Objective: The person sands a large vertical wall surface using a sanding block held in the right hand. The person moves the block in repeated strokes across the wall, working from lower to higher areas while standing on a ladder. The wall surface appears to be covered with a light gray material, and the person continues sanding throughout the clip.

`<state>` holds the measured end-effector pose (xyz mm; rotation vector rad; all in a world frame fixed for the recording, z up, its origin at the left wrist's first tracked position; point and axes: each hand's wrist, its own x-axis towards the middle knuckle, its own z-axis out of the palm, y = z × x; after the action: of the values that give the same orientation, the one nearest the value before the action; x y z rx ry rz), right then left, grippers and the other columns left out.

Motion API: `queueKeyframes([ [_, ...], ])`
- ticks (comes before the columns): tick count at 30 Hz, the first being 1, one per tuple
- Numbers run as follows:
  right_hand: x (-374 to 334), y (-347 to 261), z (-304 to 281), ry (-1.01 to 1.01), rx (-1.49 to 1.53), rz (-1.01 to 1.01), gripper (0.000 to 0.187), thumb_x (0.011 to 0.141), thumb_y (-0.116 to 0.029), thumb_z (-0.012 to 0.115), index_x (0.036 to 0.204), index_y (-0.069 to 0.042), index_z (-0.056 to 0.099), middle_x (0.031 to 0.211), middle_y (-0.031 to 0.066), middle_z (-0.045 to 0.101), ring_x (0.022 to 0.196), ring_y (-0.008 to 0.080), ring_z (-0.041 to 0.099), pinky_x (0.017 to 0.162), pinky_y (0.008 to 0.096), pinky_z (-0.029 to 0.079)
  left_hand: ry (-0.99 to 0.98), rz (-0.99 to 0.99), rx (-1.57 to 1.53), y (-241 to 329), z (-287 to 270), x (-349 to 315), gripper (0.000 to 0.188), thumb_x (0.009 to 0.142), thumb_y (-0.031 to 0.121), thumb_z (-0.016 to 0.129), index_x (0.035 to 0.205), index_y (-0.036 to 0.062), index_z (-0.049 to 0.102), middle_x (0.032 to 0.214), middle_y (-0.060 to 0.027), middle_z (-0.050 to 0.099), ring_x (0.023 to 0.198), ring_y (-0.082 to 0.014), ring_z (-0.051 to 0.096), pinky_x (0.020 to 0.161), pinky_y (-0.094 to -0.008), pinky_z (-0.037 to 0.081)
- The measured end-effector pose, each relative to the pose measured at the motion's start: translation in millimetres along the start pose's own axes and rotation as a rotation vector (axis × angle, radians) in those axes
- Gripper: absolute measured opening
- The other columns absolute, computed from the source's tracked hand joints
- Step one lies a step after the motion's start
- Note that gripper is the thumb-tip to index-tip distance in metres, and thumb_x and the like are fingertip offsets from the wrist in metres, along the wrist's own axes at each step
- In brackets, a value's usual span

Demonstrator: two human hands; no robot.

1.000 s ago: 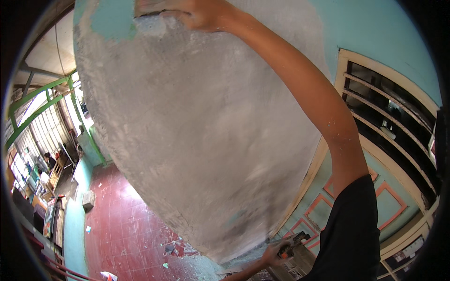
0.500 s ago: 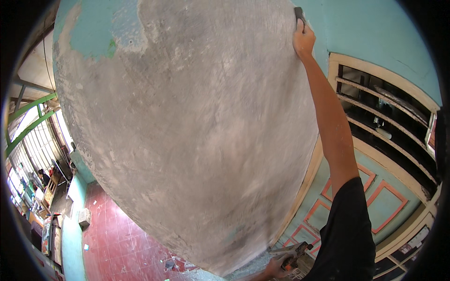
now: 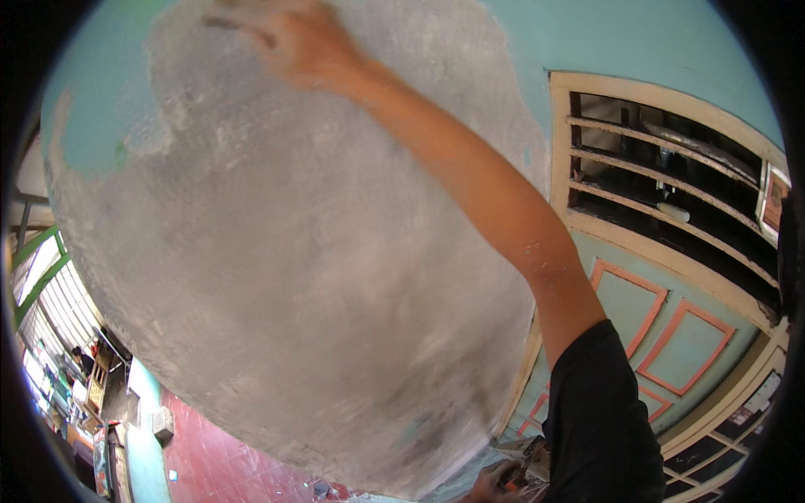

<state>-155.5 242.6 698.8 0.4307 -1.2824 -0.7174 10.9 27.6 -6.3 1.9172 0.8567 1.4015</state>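
A broad wall (image 3: 335, 251) of patchy grey plaster fills the middle of the head view, with turquoise paint at its upper left and upper right. High on the plaster, my right hand (image 3: 306, 42) is closed round a dark, flat scraper-like tool (image 3: 222, 23). Motion smears both, and I cannot tell whether the tool's edge touches the wall. Low down, partly hidden by the black sleeve, my left hand (image 3: 486, 486) grips an orange-and-black handled tool (image 3: 510, 478). Its exact kind does not show.
To the right are a slatted vent opening (image 3: 662, 168) in a cream frame and a turquoise door (image 3: 620, 310) with orange-trimmed panels. Red floor tiles (image 3: 218, 461), bits of debris and a grey block (image 3: 163, 424) lie at lower left. A person (image 3: 82, 360) is far left.
My right hand has swept leftward with the dark tool, from the wall's upper right edge toward the upper left. The view has shifted slightly, and my left hand sits lower in it.
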Motion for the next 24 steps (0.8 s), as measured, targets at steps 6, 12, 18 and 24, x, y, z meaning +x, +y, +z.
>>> queueKeyframes([
  [6, -21.9, 22.8, -19.2, -0.107, 0.127, 0.123, 0.044, 0.093, -0.010, 0.050, 0.135, -0.020, 0.059, 0.140, 0.0092, 0.056, 0.134, 0.0308, 0.048, 0.109, 0.0406, 0.042, 0.054, -0.036, -0.258, 9.3, 3.3, 1.3, 0.077, 0.070, 0.060, 0.082, 0.111, 0.0001, 0.057, 0.079, -0.0066, 0.052, 0.067, -0.0195, 0.062, 0.063, -0.0354, 0.053],
  [12, -111.7, 126.2, -111.9, -0.039, 0.000, 0.653, 0.032, 0.096, -0.020, 0.055, 0.124, -0.006, 0.065, 0.104, 0.0202, 0.072, 0.088, 0.0287, 0.069, 0.083, 0.0403, 0.050, 0.027, -0.112, -0.290, 27.2, -1.2, 4.6, 0.069, 0.069, 0.049, 0.087, 0.107, -0.0001, 0.058, 0.076, -0.0049, 0.052, 0.067, -0.0177, 0.061, 0.061, -0.0339, 0.052],
  [18, -150.0, 162.9, -155.8, 0.092, -0.198, 1.108, 0.040, 0.095, -0.019, 0.050, 0.131, -0.004, 0.060, 0.142, 0.0231, 0.050, 0.129, 0.0386, 0.051, 0.108, 0.0439, 0.041, 0.042, -0.132, -0.074, 34.1, -2.8, 10.7, 0.057, 0.067, 0.037, 0.087, 0.104, 0.0021, 0.060, 0.081, -0.0074, 0.058, 0.070, -0.0192, 0.061, 0.063, -0.0346, 0.050],
  [24, -89.9, 90.5, -89.8, 0.080, -0.166, 0.816, 0.035, 0.095, -0.020, 0.053, 0.126, -0.010, 0.066, 0.130, 0.0205, 0.062, 0.120, 0.0344, 0.059, 0.104, 0.0407, 0.045, 0.000, -0.101, -0.001, 31.6, -5.8, 12.9, 0.063, 0.067, 0.040, 0.083, 0.112, 0.0039, 0.059, 0.087, -0.0088, 0.062, 0.076, -0.0220, 0.063, 0.069, -0.0366, 0.052],
])
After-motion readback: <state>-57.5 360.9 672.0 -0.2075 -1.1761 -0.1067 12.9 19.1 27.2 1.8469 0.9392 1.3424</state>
